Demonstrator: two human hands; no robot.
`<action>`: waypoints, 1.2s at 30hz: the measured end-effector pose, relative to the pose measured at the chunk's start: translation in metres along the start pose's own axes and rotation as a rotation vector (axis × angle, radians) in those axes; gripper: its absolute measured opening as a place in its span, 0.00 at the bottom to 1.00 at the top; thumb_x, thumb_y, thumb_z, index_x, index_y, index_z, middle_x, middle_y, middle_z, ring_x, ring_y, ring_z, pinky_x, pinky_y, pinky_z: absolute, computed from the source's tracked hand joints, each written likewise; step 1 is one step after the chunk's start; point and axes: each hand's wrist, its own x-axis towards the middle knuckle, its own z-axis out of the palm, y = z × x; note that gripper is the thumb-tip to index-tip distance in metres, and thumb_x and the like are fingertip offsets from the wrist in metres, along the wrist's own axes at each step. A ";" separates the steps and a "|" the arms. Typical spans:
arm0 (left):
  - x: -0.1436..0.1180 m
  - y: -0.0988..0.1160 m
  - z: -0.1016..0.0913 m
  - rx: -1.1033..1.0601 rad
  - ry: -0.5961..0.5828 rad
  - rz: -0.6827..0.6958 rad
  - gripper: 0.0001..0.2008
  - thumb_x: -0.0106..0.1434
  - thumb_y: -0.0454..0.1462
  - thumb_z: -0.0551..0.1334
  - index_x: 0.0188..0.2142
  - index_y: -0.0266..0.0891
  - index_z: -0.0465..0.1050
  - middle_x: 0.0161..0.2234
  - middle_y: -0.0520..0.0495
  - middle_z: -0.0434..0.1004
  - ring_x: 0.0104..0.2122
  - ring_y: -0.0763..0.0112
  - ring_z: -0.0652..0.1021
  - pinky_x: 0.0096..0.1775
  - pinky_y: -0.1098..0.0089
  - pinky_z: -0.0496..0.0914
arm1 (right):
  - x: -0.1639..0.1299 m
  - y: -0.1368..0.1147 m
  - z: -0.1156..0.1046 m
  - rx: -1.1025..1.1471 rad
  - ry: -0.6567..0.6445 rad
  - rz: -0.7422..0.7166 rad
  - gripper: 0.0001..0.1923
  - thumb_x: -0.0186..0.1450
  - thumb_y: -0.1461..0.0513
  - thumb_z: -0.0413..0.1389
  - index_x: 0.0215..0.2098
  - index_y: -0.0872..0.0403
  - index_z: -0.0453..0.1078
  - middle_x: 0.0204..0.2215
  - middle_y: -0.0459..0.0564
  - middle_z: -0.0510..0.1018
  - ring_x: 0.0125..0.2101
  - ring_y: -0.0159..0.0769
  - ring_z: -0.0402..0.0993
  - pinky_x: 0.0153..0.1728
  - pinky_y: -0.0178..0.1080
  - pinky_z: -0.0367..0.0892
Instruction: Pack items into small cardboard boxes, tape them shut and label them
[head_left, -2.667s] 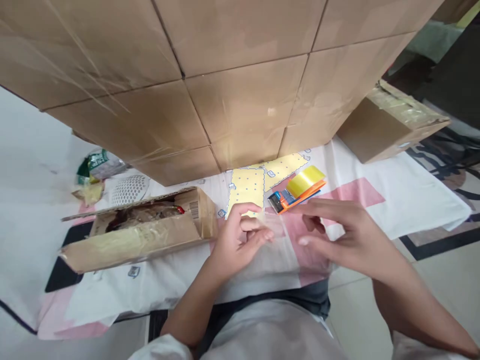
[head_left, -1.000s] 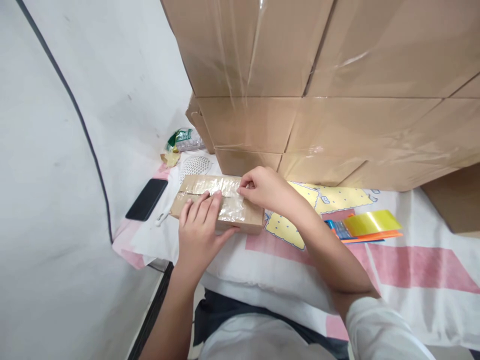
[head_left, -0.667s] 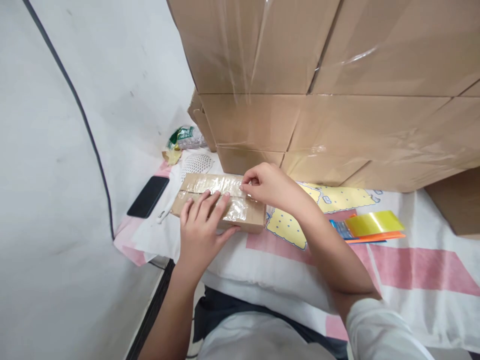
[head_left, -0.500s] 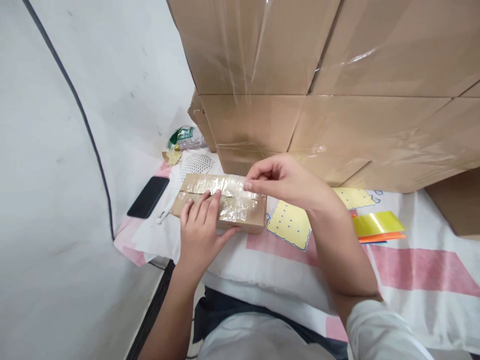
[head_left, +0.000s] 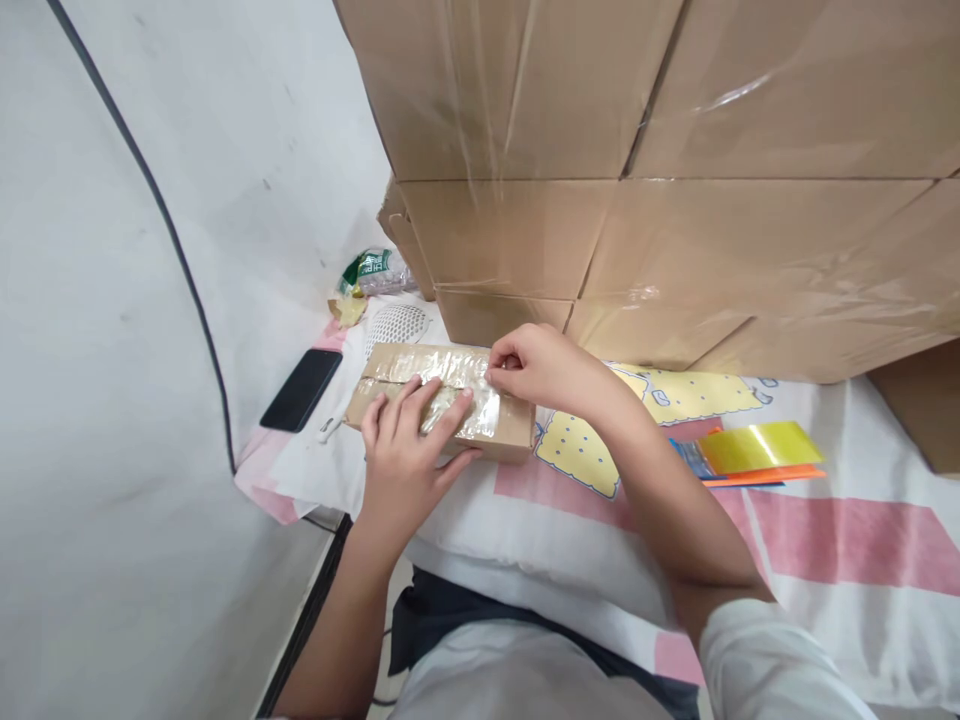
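One small box (head_left: 514, 424) is lying on the cloth (head_left: 465, 515), just in front of the stacked cartons (head_left: 517, 235). We are resting our splayed left hand (head_left: 407, 455) across its top — likely steadying it — while we are closing thumb and finger of our right hand (head_left: 541, 368) together at the tape (head_left: 450, 366); whether they are catching an edge, we cannot tell. The tape dispenser (head_left: 761, 453) is sitting well apart on the right, seemingly leaving both hands room.

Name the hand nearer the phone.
Left. The left hand rests on the box, a little to the right of the phone; the right hand is farther right, at the box's right end.
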 end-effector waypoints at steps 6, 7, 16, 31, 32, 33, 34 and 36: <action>0.000 0.000 0.000 -0.005 0.009 0.004 0.22 0.66 0.48 0.67 0.59 0.51 0.75 0.62 0.35 0.71 0.64 0.44 0.70 0.63 0.45 0.56 | -0.001 -0.002 0.001 -0.088 0.012 0.017 0.09 0.64 0.63 0.56 0.27 0.54 0.74 0.26 0.46 0.77 0.26 0.30 0.64 0.28 0.36 0.52; 0.000 0.001 0.000 -0.006 0.016 0.004 0.21 0.66 0.48 0.67 0.58 0.51 0.76 0.62 0.35 0.72 0.64 0.44 0.70 0.63 0.45 0.56 | -0.001 -0.004 0.002 -0.107 0.020 0.016 0.09 0.64 0.63 0.56 0.27 0.54 0.74 0.26 0.46 0.77 0.27 0.30 0.64 0.28 0.36 0.52; 0.001 0.004 -0.001 -0.012 0.020 -0.009 0.20 0.66 0.48 0.68 0.56 0.50 0.76 0.61 0.36 0.73 0.63 0.45 0.71 0.61 0.46 0.58 | 0.006 -0.002 -0.006 -0.294 0.081 0.170 0.15 0.62 0.54 0.65 0.38 0.56 0.72 0.35 0.55 0.80 0.33 0.40 0.74 0.29 0.38 0.58; -0.002 0.016 0.005 -0.179 0.126 0.135 0.16 0.68 0.30 0.65 0.53 0.47 0.75 0.52 0.48 0.83 0.54 0.62 0.80 0.63 0.53 0.54 | 0.019 0.003 0.014 -0.239 -0.013 0.124 0.22 0.64 0.42 0.57 0.34 0.52 0.73 0.33 0.50 0.79 0.32 0.36 0.71 0.29 0.38 0.52; -0.002 0.018 0.005 -0.200 0.128 0.135 0.16 0.68 0.29 0.64 0.53 0.46 0.75 0.51 0.48 0.84 0.54 0.64 0.81 0.63 0.54 0.55 | 0.021 0.004 0.015 -0.224 -0.002 0.129 0.21 0.64 0.43 0.57 0.33 0.52 0.73 0.32 0.49 0.79 0.31 0.35 0.70 0.29 0.38 0.52; -0.002 0.019 0.005 -0.211 0.129 0.137 0.16 0.68 0.29 0.64 0.53 0.46 0.75 0.51 0.48 0.84 0.53 0.64 0.81 0.63 0.55 0.55 | 0.022 0.005 0.015 -0.214 0.010 0.134 0.21 0.65 0.44 0.56 0.33 0.52 0.73 0.31 0.48 0.79 0.31 0.35 0.69 0.29 0.38 0.51; -0.002 0.020 0.006 -0.218 0.130 0.144 0.17 0.68 0.28 0.64 0.53 0.45 0.75 0.51 0.48 0.84 0.53 0.64 0.81 0.62 0.56 0.56 | 0.023 0.006 0.015 -0.208 0.021 0.136 0.20 0.66 0.45 0.55 0.32 0.52 0.73 0.30 0.48 0.78 0.30 0.34 0.69 0.29 0.38 0.51; -0.003 0.019 0.006 -0.224 0.132 0.168 0.18 0.67 0.27 0.63 0.54 0.44 0.75 0.50 0.47 0.84 0.52 0.65 0.82 0.62 0.57 0.58 | 0.024 0.007 0.016 -0.210 0.033 0.130 0.20 0.68 0.46 0.54 0.31 0.52 0.72 0.29 0.48 0.78 0.30 0.34 0.68 0.29 0.38 0.51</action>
